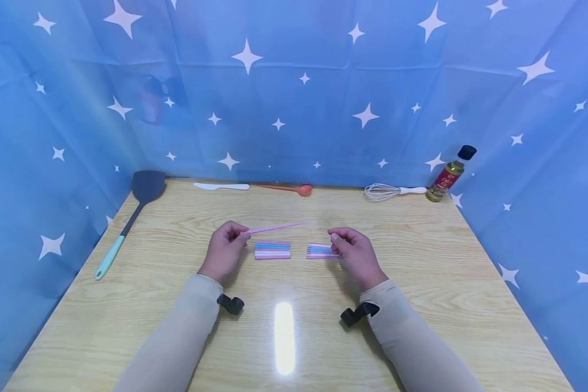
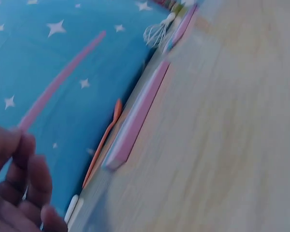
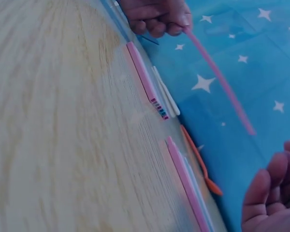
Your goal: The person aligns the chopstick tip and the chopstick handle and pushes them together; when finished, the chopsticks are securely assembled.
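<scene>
My left hand (image 1: 225, 251) pinches one end of a thin pink straw (image 1: 278, 226) between thumb and fingertips. The straw slants up to the right, held above the table, its far tip free. Below it lies a flat row of pink, blue and white straws (image 1: 272, 254), side by side. A second similar row (image 1: 317, 251) lies to its right, partly covered by my right hand (image 1: 356, 255). In the right wrist view my right hand's loosely bent fingers (image 3: 258, 186) hold nothing and stay apart from the pink straw's tip.
Along the back edge lie a white knife (image 1: 221, 187), an orange spoon (image 1: 301, 190) and a whisk (image 1: 382, 191). An oil bottle (image 1: 445, 179) stands at the back right. A spatula (image 1: 131, 220) lies on the left. Starry blue cloth (image 1: 274, 141) surrounds the table (image 1: 421, 305).
</scene>
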### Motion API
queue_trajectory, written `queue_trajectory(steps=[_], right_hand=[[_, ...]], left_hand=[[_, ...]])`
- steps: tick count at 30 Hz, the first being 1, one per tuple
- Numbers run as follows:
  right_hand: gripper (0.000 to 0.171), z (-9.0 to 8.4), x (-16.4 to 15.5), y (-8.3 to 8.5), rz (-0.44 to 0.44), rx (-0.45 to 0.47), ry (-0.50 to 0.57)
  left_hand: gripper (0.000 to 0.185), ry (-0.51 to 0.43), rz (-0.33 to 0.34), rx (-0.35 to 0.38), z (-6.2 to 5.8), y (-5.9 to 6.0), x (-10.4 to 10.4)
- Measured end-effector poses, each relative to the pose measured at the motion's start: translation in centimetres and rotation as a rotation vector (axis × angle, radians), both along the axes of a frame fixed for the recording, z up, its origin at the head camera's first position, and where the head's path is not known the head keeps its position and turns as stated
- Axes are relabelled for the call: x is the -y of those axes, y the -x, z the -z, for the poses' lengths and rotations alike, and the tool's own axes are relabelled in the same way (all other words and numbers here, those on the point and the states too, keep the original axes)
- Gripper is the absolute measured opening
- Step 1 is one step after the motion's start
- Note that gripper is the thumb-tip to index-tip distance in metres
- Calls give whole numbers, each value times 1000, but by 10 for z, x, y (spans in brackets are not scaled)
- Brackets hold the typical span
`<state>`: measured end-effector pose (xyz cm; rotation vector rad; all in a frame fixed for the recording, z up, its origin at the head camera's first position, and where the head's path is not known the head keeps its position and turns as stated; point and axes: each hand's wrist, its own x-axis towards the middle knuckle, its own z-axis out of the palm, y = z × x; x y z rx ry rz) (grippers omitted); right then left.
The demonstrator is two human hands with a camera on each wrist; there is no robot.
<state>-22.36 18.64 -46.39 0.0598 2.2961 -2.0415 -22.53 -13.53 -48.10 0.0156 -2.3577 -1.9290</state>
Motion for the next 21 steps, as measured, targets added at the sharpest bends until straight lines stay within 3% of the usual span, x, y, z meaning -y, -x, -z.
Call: queue_trajectory(steps=[9, 14, 21], right_hand=[[34, 2, 1, 1, -29, 9, 145], [33, 2, 1, -1, -44, 33, 222], [30, 2, 1, -1, -50, 43, 257]], left_hand=[[18, 71, -171, 59, 4, 10, 26], [18, 122, -215, 69, 4, 10, 33], [19, 308, -258, 133, 1, 7, 36]])
